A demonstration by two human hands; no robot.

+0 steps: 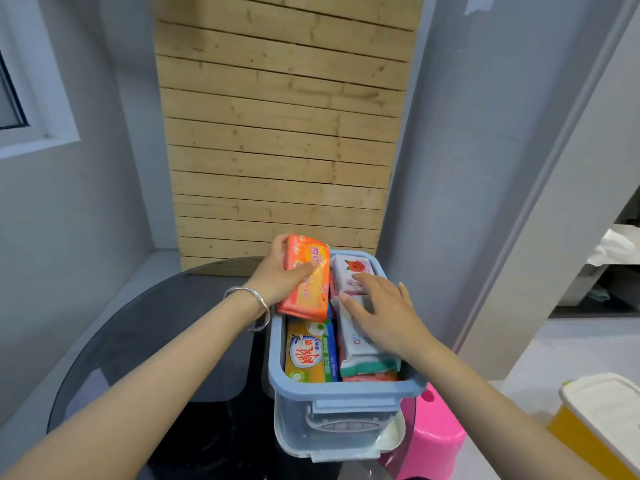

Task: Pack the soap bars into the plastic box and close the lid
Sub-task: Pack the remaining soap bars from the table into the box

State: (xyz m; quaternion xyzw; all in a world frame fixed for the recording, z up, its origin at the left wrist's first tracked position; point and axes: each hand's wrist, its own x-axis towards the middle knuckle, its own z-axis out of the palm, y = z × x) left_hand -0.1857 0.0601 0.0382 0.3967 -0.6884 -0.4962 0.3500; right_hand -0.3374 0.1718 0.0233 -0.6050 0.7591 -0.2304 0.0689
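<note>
Gripping orange soap bar (306, 278), left hand (277, 277); right hand (384, 311) flat, open, over box (346, 389).

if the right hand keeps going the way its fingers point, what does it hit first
The right hand points up-left across the blue plastic box. First in line is probably the orange wrapped soap bar held by the left hand, though depth is unclear and it may sit higher.

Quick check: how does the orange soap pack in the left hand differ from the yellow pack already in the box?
The orange soap pack is gripped by the left hand above the blue box rim; the yellow soap pack lies flat inside, untouched. The orange pack has pink and yellow print, the yellow one red characters and a blue-green edge. The orange pack sits tilted, partly overhanging the yellow one. Both are wrapped rectangular bars.
</note>
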